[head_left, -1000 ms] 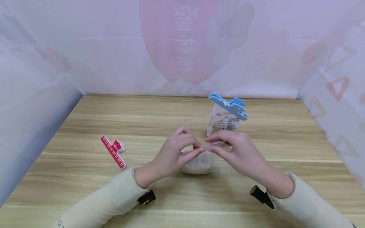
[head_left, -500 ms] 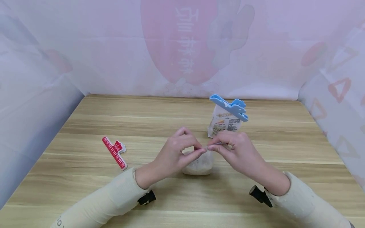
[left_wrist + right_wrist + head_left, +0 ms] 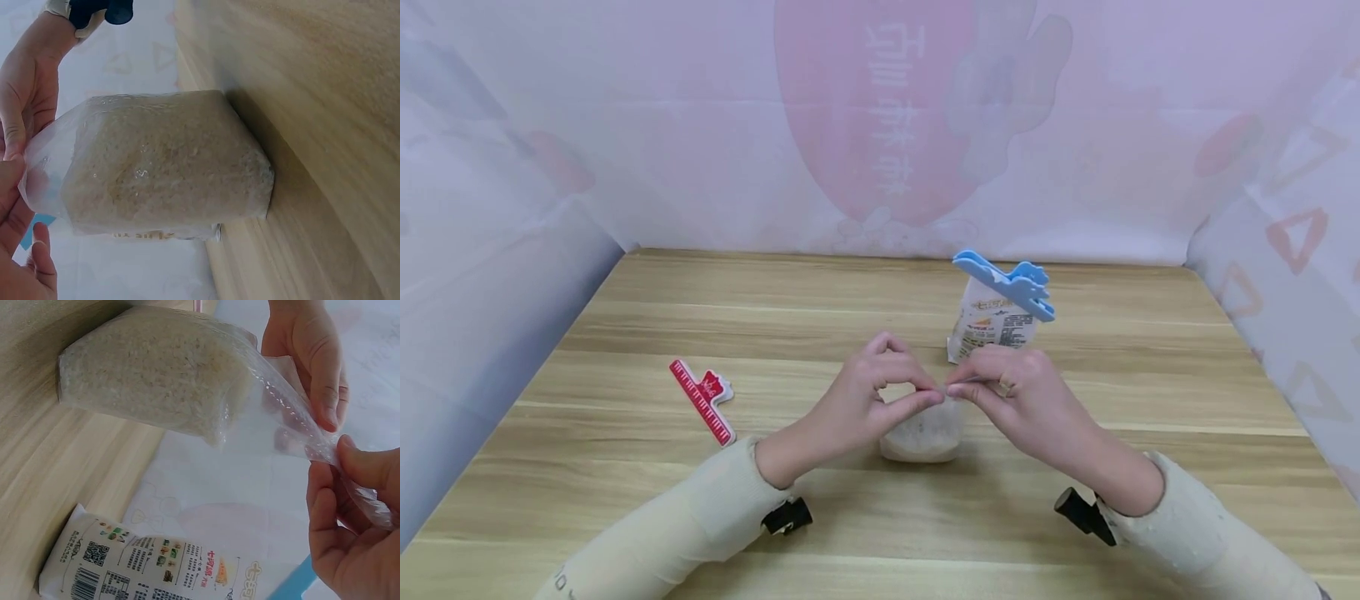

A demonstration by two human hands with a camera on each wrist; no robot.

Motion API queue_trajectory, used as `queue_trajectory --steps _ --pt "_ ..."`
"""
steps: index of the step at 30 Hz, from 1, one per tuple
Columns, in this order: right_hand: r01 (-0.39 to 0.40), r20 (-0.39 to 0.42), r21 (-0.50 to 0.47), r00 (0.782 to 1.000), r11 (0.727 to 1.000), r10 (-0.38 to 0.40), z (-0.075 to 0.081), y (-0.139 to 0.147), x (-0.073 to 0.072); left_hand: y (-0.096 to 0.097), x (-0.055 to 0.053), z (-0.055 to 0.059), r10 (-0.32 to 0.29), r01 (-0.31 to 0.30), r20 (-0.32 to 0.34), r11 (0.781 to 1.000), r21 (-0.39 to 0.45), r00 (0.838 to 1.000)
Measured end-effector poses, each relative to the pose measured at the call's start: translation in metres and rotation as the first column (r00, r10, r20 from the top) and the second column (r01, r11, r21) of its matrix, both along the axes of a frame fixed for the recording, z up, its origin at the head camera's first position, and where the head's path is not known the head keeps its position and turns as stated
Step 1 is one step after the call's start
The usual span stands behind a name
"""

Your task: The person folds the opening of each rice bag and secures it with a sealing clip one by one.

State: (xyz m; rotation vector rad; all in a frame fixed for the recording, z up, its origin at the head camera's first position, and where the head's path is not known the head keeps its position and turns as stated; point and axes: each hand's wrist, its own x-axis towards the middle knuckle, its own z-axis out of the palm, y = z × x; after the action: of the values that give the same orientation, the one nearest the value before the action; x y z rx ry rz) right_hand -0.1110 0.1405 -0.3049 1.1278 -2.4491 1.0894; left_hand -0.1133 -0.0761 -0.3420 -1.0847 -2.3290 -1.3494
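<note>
Pale printed cloth [image 3: 700, 183] encloses a wood-grain desk [image 3: 820, 300]. A red clip [image 3: 703, 402] lies loose at nine o'clock from the clear rice bag [image 3: 921, 442], which stands upright on the desk. Left hand [image 3: 865, 387]: thumb and fingers pinch the rice bag's top film. A printed bag [image 3: 992, 325] under a blue clip [image 3: 1003, 287] stands at one o'clock. Right hand [image 3: 1033, 396]: same film, similarly pinched. Step, as judged: gathering or folding the mouth; next move calls for an even pinch.

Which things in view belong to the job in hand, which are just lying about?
In the job:
clear bag, pinched near its top
left hand
right hand

Lying about, apparently:
red clip, untouched; role unclear
printed bag, standing behind
blue clip, on the printed bag
</note>
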Motion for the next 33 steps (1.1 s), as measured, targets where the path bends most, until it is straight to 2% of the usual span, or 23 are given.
queue_trajectory --steps 5,8,15,27,33 --pt "-0.033 0.046 0.040 0.998 0.999 0.032 0.004 -0.001 -0.001 0.001 0.000 0.000 0.018 -0.018 -0.014 1.000 0.022 1.000" --pt "-0.045 0.066 0.051 0.997 0.998 0.042 0.005 -0.002 -0.002 0.000 0.000 -0.001 0.021 -0.021 0.000 0.999 0.025 1.000" --pt "-0.028 0.010 0.010 1.000 1.000 0.028 0.000 -0.005 -0.001 -0.002 0.001 -0.005 0.015 -0.015 0.035 1.000 0.015 0.999" --pt "0.012 0.000 -0.023 1.000 1.000 -0.012 -0.003 -0.002 0.002 -0.008 0.000 -0.008 0.003 -0.002 0.056 1.000 -0.014 0.998" --pt "-0.006 0.011 -0.052 1.000 0.999 0.007 -0.005 -0.002 0.004 -0.015 0.004 -0.014 0.023 -0.023 0.009 1.000 -0.002 1.000"
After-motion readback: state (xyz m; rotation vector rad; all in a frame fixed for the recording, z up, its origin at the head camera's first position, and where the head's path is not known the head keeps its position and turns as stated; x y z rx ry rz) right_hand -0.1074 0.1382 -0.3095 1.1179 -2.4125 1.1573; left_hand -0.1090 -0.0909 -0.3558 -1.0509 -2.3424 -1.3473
